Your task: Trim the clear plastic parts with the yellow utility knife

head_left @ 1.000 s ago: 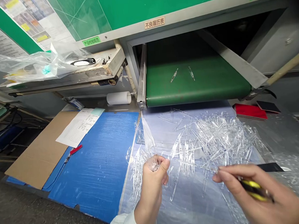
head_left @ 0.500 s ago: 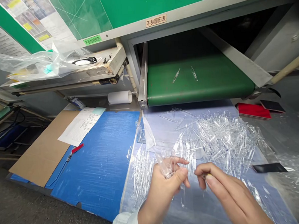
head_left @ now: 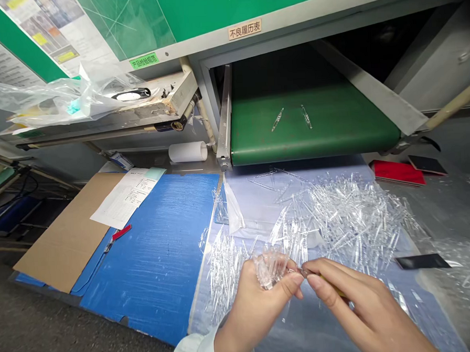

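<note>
My left hand (head_left: pixel 260 295) is closed around a small bundle of clear plastic parts (head_left: pixel 270 266), held just above the table. My right hand (head_left: pixel 356 306) is closed on a yellow-handled tool (head_left: pixel 331 290) whose tip touches that bundle at my left fingertips. Both hands meet near the bottom centre. A large heap of clear plastic parts (head_left: pixel 351 217) lies on the clear sheet right behind them. A smaller row of the same parts (head_left: pixel 224 266) lies to the left of my left hand.
A green conveyor belt (head_left: pixel 335 134) carries two clear parts (head_left: pixel 291 118) above the heap. A blue board (head_left: pixel 156 248) with cardboard (head_left: pixel 68 237), a paper form (head_left: pixel 128 197) and a red pen (head_left: pixel 118 235) lies left. A black blade-like strip (head_left: pixel 420 262) and a red notebook (head_left: pixel 400 172) sit right.
My right hand has swung left from the heap's right side to meet my left hand. The left hand has shifted slightly right with its bundle. The black strip stays on the table.
</note>
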Demonstrator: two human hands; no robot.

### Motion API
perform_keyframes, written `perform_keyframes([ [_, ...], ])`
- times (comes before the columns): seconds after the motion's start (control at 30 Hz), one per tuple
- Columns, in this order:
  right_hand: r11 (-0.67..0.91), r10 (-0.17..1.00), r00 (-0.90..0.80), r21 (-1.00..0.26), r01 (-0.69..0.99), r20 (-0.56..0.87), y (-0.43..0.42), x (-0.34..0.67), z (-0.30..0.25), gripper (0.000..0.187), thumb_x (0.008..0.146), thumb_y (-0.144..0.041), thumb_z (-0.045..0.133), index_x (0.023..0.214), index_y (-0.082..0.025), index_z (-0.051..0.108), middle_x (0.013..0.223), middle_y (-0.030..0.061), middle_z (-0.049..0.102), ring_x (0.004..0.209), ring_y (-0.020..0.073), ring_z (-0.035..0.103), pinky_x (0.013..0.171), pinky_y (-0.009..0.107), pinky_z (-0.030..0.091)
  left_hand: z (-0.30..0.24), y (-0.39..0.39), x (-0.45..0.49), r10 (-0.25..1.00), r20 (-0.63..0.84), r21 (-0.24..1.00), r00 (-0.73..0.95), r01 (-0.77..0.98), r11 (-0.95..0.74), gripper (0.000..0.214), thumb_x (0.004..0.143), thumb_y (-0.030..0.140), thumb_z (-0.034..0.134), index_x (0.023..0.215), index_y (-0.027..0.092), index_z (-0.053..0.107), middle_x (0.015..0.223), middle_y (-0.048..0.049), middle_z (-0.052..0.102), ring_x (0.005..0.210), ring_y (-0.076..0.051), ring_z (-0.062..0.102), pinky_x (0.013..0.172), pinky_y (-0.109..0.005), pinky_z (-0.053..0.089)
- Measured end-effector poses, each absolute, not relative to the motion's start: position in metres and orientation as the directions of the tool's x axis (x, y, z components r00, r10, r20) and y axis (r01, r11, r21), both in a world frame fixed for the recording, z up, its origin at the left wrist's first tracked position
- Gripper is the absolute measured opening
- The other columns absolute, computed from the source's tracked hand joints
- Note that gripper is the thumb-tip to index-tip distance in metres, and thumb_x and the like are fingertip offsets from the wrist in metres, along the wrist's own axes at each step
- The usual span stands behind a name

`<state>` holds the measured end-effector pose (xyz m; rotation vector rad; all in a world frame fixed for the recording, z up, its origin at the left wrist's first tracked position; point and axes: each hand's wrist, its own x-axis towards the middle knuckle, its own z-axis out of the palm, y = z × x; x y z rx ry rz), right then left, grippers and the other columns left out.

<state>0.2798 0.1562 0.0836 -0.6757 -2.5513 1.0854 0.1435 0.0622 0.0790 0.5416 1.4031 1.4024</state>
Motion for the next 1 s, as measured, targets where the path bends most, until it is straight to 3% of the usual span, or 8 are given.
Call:
perform_keyframes([
  [0.53, 0.565, 0.538, -0.84, -0.77, 0.297, 0.071, 0.157, 0.277, 0.083, 0.026, 0.095, -0.03, 0.04, 0.079, -0.025, 0.059, 0.071, -0.0015, 0.066, 0.058, 0.0134, 0.063, 0.051, 0.023, 0.047, 0.079, 0.061, 0.142, 0.888, -0.288, 0.942, -0.359, -0.274, 0.194, 0.02, 0.081, 0.03, 0.065, 0.069, 0.015, 0.059, 0.061, 0.0019, 0.054, 0.06, -0.011, 0.05, 0.063, -0.023, 0.039],
  [0.7, 0.611, 0.613, -0.769, -0.727, 0.315, 0.182, 0.156, 0.279, 0.077, 0.023, 0.094, -0.032, 0.045, 0.08, -0.024, 0.06, 0.067, 0.0003, 0.064, 0.057, 0.0153, 0.06, 0.052, 0.026, 0.044, 0.08, 0.059, 0.142, 0.885, -0.279, 0.953, -0.373, -0.224, 0.205, 0.022, 0.082, 0.033, 0.064, 0.069, 0.016, 0.059, 0.061, 0.0019, 0.054, 0.061, -0.011, 0.05, 0.064, -0.023, 0.039],
  [0.93, 0.656, 0.596, -0.744, -0.717, 0.234, 0.302, 0.147, 0.276, 0.066, 0.015, 0.092, -0.025, 0.05, 0.082, -0.023, 0.061, 0.066, 0.0005, 0.063, 0.058, 0.0154, 0.06, 0.055, 0.027, 0.045, 0.086, 0.059, 0.143, 0.881, -0.285, 0.954, -0.378, -0.2, 0.223, 0.024, 0.082, 0.034, 0.063, 0.067, 0.016, 0.057, 0.061, 0.0017, 0.052, 0.061, -0.011, 0.049, 0.063, -0.023, 0.038],
  [1.0, 0.585, 0.689, -0.669, -0.759, 0.287, 0.278, 0.152, 0.28, 0.069, 0.014, 0.091, -0.027, 0.051, 0.082, -0.024, 0.061, 0.069, 0.0012, 0.064, 0.06, 0.0167, 0.06, 0.057, 0.028, 0.046, 0.087, 0.058, 0.145, 0.888, -0.306, 0.947, -0.344, -0.207, 0.246, 0.023, 0.081, 0.031, 0.063, 0.065, 0.016, 0.057, 0.06, 0.0016, 0.052, 0.06, -0.011, 0.047, 0.061, -0.024, 0.037],
])
